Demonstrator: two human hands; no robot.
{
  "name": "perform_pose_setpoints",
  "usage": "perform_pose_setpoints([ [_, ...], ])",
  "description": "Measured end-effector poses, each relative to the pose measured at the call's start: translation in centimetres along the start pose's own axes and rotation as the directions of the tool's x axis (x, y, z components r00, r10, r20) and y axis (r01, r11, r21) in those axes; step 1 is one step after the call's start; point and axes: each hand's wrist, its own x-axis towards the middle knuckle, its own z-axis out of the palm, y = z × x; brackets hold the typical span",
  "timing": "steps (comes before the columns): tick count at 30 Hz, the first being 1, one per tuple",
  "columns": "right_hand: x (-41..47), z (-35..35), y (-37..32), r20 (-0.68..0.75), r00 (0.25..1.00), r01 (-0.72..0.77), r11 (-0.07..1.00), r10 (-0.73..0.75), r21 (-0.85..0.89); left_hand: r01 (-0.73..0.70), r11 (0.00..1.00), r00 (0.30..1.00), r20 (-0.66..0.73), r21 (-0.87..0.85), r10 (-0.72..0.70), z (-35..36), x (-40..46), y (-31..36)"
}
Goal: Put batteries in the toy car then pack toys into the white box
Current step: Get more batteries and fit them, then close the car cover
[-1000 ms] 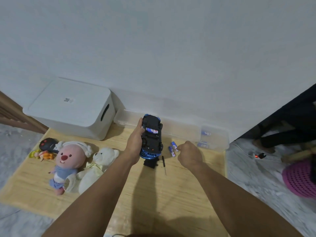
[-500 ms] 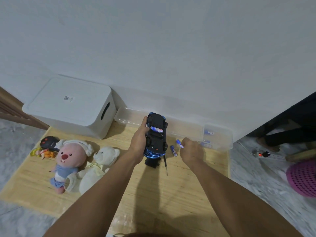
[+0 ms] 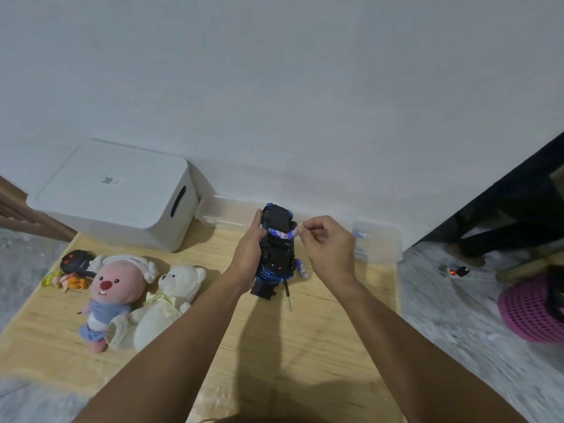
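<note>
The blue and black toy car (image 3: 279, 242) lies upside down on the wooden mat, its underside up. My left hand (image 3: 250, 248) grips its left side. My right hand (image 3: 328, 245) pinches a blue battery (image 3: 294, 232) at the car's right edge, over the open battery bay, where another battery shows. One more blue battery (image 3: 302, 269) lies on the mat by the car's right side. The white box (image 3: 116, 193) stands lidded at the back left. A pink plush (image 3: 114, 296) and a white teddy (image 3: 171, 303) lie left of the car.
A small screwdriver (image 3: 287, 293) lies just right of the car's near end. A clear plastic tray (image 3: 377, 244) with batteries sits along the wall. A black toy (image 3: 76, 261) and small orange figure (image 3: 65, 281) lie far left. A pink basket (image 3: 532, 309) stands on the floor right.
My right hand lifted a battery off the mat and brought it up to the car's battery bay. My left hand kept its hold on the car.
</note>
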Motion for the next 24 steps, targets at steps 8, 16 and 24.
perform_pose_setpoints([
  [8, -0.1, 1.5, -0.2, 0.212, 0.931, 0.333, 0.929, -0.298, -0.16, -0.056, 0.996, 0.998, 0.005, 0.069, 0.055, 0.9, -1.5, 0.8],
  [16, -0.1, 2.3, -0.3, 0.3, 0.948, 0.159, 0.976, -0.11, -0.147, -0.062, 0.998, 0.998, 0.024, 0.015, 0.062, 0.3, -1.6, 0.5],
  [24, -0.1, 1.5, 0.0, 0.17, 0.965, -0.187, 0.978, 0.2, -0.094, -0.095, 0.994, 0.994, -0.066, -0.045, 0.092, 0.0, -1.7, 0.4],
])
